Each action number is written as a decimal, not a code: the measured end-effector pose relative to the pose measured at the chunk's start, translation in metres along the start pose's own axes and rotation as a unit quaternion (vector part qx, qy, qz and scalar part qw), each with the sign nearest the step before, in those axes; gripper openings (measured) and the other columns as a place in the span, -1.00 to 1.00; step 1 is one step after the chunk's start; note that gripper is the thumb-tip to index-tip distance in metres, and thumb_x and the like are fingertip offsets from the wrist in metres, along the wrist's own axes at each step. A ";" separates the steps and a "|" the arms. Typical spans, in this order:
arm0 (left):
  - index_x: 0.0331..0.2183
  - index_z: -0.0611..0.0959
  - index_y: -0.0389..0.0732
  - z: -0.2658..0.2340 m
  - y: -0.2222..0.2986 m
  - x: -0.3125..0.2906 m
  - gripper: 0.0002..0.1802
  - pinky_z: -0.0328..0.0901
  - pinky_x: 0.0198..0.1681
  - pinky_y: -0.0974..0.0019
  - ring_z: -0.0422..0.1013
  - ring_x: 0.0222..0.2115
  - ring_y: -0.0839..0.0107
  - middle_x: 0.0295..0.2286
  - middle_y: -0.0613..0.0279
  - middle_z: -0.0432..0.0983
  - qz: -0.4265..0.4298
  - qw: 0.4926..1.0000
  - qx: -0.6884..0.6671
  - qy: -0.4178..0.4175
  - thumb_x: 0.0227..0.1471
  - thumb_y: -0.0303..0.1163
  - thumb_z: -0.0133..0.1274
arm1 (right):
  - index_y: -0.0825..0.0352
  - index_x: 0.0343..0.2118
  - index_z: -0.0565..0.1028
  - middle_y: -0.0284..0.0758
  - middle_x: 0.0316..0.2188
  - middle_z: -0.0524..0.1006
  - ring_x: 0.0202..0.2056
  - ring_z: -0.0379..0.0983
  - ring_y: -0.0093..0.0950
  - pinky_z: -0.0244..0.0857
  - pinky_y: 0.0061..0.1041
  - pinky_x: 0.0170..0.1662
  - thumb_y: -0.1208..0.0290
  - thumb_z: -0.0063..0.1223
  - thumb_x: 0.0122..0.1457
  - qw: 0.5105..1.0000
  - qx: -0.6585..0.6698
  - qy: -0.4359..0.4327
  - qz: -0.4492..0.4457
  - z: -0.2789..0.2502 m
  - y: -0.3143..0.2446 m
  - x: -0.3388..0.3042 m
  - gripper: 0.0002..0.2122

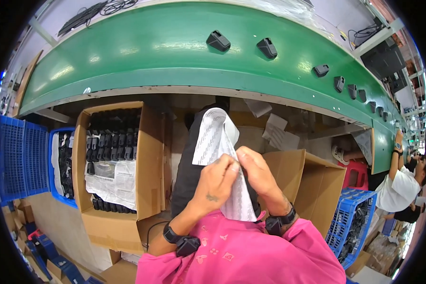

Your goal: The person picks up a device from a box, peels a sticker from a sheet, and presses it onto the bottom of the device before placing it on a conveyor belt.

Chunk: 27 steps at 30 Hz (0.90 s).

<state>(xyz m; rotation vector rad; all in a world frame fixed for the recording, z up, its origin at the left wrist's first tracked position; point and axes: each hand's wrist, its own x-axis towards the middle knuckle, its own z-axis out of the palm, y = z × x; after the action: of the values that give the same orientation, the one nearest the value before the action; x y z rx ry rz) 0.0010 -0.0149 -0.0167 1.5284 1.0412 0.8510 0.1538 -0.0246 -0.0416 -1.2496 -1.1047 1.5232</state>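
A long white sheet of paper (208, 137) with rows of small grey print hangs folded over in front of me, above my lap. My left hand (217, 183) pinches it near the middle, fingers closed. Beside it, my right hand (259, 174) is closed on the sheet's edge, the two thumbs close together. Below the hands the lower part of the sheet lies against my pink top (222, 251). Whether anything small sits between the fingertips is hidden. Each wrist wears a black strapped device.
Small black plastic units (218, 41) stand spaced along the green bench (151, 42). At left, an open carton (142, 161) holds layered black parts and paper, beside blue crates (21, 161). At right are another open carton (317, 184), a blue crate (352, 222) and a co-worker (396, 189).
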 end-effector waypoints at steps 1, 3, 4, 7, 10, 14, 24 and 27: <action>-0.42 0.45 -0.32 0.005 -0.002 0.000 -0.83 0.28 -0.38 0.07 0.38 -0.46 -0.14 -0.49 -0.12 0.45 0.030 1.000 -0.001 -0.005 0.10 -0.40 -0.10 | 0.44 -0.34 0.41 -0.46 -0.58 0.36 -0.49 0.24 -0.69 0.19 -0.60 -0.40 0.31 -0.10 0.25 0.997 -0.038 0.047 -0.044 -0.002 0.004 0.004 -0.76; -0.42 0.47 -0.32 0.016 -0.004 0.001 -0.83 0.28 -0.39 0.10 0.38 -0.45 -0.08 -0.48 -0.04 0.42 0.072 0.997 0.016 -0.027 0.09 -0.40 -0.08 | 0.45 -0.34 0.43 -0.40 -0.58 0.39 -0.48 0.26 -0.66 0.20 -0.56 -0.40 0.31 -0.10 0.23 0.990 -0.067 0.108 -0.054 -0.004 0.005 0.007 -0.75; -0.41 0.47 -0.32 0.021 -0.007 0.001 -0.84 0.27 -0.39 0.10 0.38 -0.45 -0.07 -0.48 -0.03 0.40 0.093 0.995 0.010 -0.026 0.08 -0.40 -0.07 | 0.45 -0.34 0.43 -0.40 -0.58 0.39 -0.48 0.26 -0.66 0.20 -0.56 -0.40 0.31 -0.10 0.23 0.991 -0.067 0.104 -0.054 -0.009 0.002 0.008 -0.75; -0.40 0.49 -0.33 0.019 -0.007 0.001 -0.82 0.28 -0.42 0.18 0.41 -0.49 0.04 -0.51 -0.03 0.43 0.054 0.996 0.012 -0.074 0.07 -0.38 -0.03 | 0.46 -0.37 0.48 -0.41 -0.59 0.42 -0.49 0.27 -0.68 0.21 -0.58 -0.43 0.40 -0.10 0.17 0.996 -0.092 0.007 0.007 -0.028 -0.005 0.014 -0.80; -0.40 0.50 -0.33 0.015 -0.016 0.000 -0.80 0.28 -0.44 0.27 0.43 -0.53 0.25 -0.55 -0.02 0.44 -0.055 0.996 -0.035 -0.064 0.06 -0.36 0.00 | 0.46 -0.34 0.48 -0.43 -0.60 0.42 -0.51 0.28 -0.68 0.21 -0.58 -0.44 0.41 -0.11 0.18 0.995 -0.090 0.037 0.009 -0.032 -0.021 0.008 -0.80; -0.27 0.51 -0.30 0.007 -0.067 0.000 -0.75 0.31 -0.34 0.39 0.40 -0.44 0.45 -0.43 0.15 0.50 -0.145 0.974 -0.141 0.102 0.09 -0.30 0.01 | 0.50 -0.29 0.48 -0.23 -0.29 0.47 -0.27 0.39 -0.51 0.24 -0.55 -0.23 0.48 -0.12 0.12 0.981 -0.165 -0.017 -0.100 -0.041 -0.042 0.003 -0.79; 0.18 0.13 -0.35 -0.075 -0.003 0.004 -0.12 0.05 0.18 0.13 0.21 0.09 0.13 0.09 0.01 0.24 -0.011 0.824 -0.567 0.013 0.02 0.09 -0.13 | 0.44 -0.18 0.49 0.01 -0.09 0.38 -0.04 0.30 -0.02 0.19 -0.14 0.07 0.50 0.10 -0.25 0.774 -0.478 -0.171 -0.379 0.050 -0.077 -0.076 -0.57; 0.22 -0.02 -0.39 -0.099 0.018 -0.014 0.02 0.03 0.20 0.13 0.20 0.11 0.09 0.09 -0.20 0.21 0.040 0.789 -0.609 -0.066 -0.05 0.08 -0.08 | 0.50 -0.09 0.43 0.04 -0.03 0.35 0.04 0.24 0.05 0.06 -0.09 0.15 0.55 0.04 -0.16 0.750 -0.510 -0.180 -0.380 0.062 -0.025 -0.075 -0.54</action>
<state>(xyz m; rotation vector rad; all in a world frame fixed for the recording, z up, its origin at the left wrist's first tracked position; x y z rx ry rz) -0.0914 0.0066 0.0204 0.4792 0.1425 1.1184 0.1042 -0.0982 0.0067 -0.8726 -2.5191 0.4423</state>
